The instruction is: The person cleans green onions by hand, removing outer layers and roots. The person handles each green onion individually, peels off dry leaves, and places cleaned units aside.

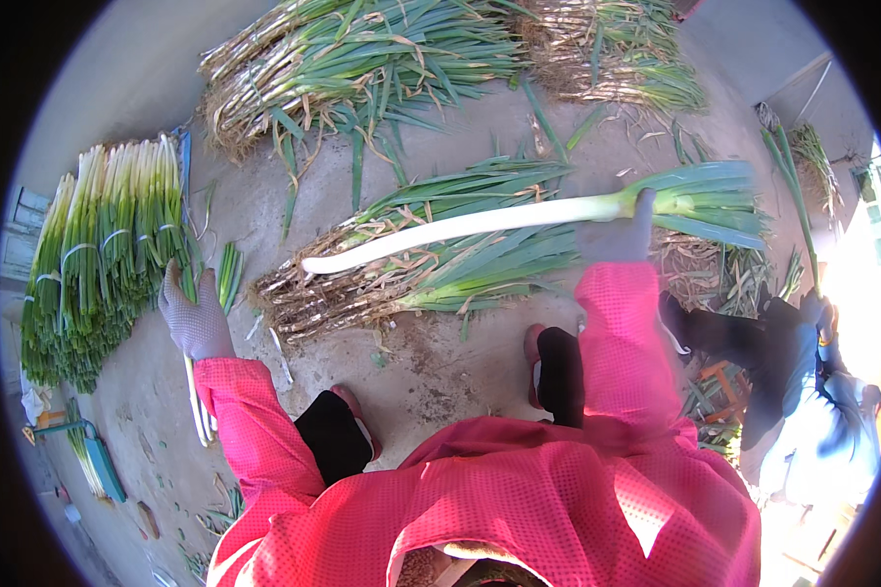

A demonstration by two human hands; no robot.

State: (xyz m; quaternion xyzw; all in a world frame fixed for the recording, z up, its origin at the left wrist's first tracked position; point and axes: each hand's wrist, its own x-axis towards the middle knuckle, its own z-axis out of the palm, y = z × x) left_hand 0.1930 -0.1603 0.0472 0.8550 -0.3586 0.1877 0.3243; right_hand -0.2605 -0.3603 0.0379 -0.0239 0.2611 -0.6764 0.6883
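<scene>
My right hand (624,224), in a grey glove, is closed around one large leek (448,231) near where its white shank turns to leaves. The cleaned white shank points left, and its leaves are motion-blurred. My left hand (194,308), in a textured grey glove, is at the left over a few thin leeks (194,396); their white ends hang below my wrist and green leaves show above my fingers. Whether the fingers grip them is hard to tell. A pile of soil-covered leeks with roots (323,293) lies on the floor under the large leek.
Tied bundles of cleaned leeks (114,242) stand at the left. Untrimmed leeks (367,66) are heaped at the top. A teal tool or stand (104,462) is at lower left. At the right, a co-worker (807,389) holds a long leek (796,198) beside leaf scraps (694,271).
</scene>
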